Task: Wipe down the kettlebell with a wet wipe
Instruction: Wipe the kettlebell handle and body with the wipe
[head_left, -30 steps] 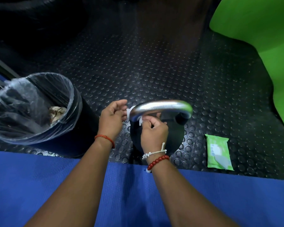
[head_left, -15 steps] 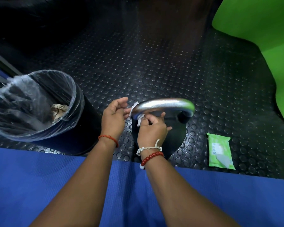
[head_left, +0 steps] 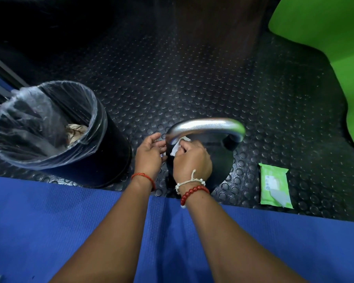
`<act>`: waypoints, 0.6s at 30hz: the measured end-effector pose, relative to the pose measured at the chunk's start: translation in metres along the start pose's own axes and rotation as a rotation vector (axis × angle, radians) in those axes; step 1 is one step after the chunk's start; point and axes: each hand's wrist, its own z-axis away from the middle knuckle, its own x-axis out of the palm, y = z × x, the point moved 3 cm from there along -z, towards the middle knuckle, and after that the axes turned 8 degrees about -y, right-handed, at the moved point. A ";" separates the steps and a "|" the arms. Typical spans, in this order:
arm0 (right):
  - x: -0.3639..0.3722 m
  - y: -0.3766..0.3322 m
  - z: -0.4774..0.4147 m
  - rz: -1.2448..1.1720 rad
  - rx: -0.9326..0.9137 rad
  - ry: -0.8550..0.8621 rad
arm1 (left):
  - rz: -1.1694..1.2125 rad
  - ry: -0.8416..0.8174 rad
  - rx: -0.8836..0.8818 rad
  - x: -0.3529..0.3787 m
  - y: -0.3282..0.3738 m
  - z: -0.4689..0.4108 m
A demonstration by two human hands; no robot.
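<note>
A black kettlebell (head_left: 217, 160) with a shiny steel handle (head_left: 208, 125) stands on the studded rubber floor. My right hand (head_left: 190, 160) is closed on a white wet wipe (head_left: 177, 147), pressed under the left end of the handle. My left hand (head_left: 151, 154) hovers just left of that end, fingers apart and curled, apparently holding nothing. Most of the wipe is hidden by my right hand.
A black bin (head_left: 49, 127) with a clear liner and crumpled paper inside stands at the left. A green wet-wipe pack (head_left: 274, 184) lies right of the kettlebell. A blue mat (head_left: 49, 231) spans the front. A green surface (head_left: 325, 37) fills the back right.
The wipe has left my left hand and the handle's left end and is now in my right hand alone. My left hand's fingers have opened beside the handle.
</note>
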 end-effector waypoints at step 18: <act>-0.002 0.014 -0.016 -0.404 0.125 -0.155 | 0.026 -0.029 -0.030 -0.003 -0.004 0.000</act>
